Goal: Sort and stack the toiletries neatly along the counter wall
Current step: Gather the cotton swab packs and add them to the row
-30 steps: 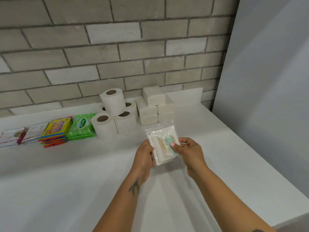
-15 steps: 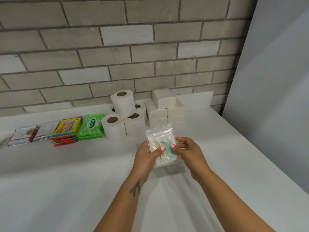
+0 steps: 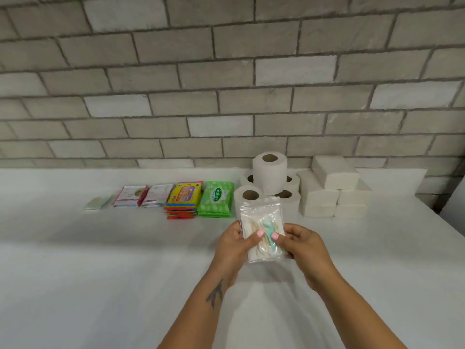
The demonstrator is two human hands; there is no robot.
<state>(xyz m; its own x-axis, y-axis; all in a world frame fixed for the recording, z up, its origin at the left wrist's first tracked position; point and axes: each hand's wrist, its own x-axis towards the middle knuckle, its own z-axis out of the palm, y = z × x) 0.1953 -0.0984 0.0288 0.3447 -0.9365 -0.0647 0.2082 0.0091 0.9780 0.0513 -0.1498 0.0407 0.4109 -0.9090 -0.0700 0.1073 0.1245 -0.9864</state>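
Two hands hold one small clear plastic bag (image 3: 261, 233) above the white counter (image 3: 100, 260), just in front of the toilet rolls (image 3: 269, 172). Our left hand (image 3: 232, 248) grips its left edge with the thumb laid across the front; our right hand (image 3: 304, 248) pinches the right edge, thumb on the film and fingers curled behind.

We judge the bag to be very light and limp — thin crinkly film that will sag and slide between the fingers if held at a single corner. Inside we see pale thin sticks, perhaps cotton buds or picks, and a small teal piece (image 3: 268, 231); we cannot tell exactly what they are. They look slender enough to bend or bunch, so we would hold by the two side edges, or flat from beneath, and not squeeze the middle.

Against the earlier frames the bag sits in much the same two-handed hold, but our left thumb has come further across its front, near the right thumb. Our view has also swung left — more of the row along the wall shows now: the folded tissue stacks (image 3: 332, 192), the green wipes pack (image 3: 216, 200), the colourful packets (image 3: 185, 200), the flat sachets (image 3: 143, 196) and a pale packet (image 3: 97, 203) at the far left.
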